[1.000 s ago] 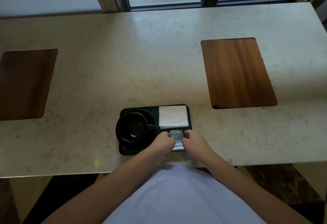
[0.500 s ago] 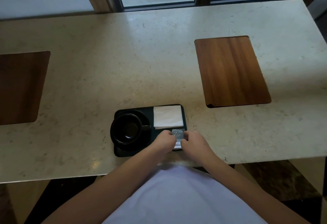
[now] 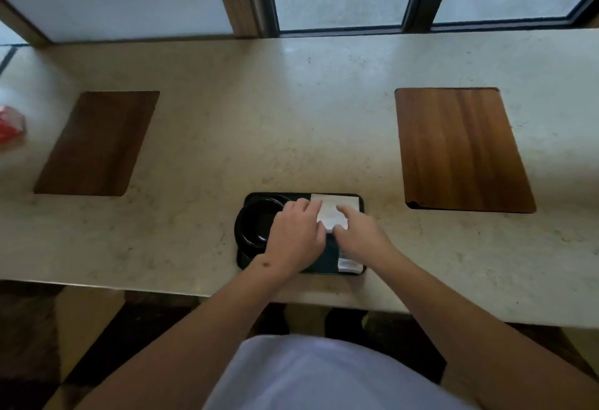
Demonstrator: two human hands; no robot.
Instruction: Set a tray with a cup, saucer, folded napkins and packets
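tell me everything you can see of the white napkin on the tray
The white napkin looks like thin folded paper, square-cornered, lying flat in the far right part of the black tray, beside the black cup. The left hand and right hand both rest fingers on it, covering its near edge.

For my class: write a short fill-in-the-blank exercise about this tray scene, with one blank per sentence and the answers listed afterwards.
1. Both hands, the left hand and right hand, touch the white ____ on the tray.
2. The black cup sits on the tray's ____ side.
3. On the counter, two ____ boards flank the tray: the left board and right board.

Answers: napkin; left; wooden
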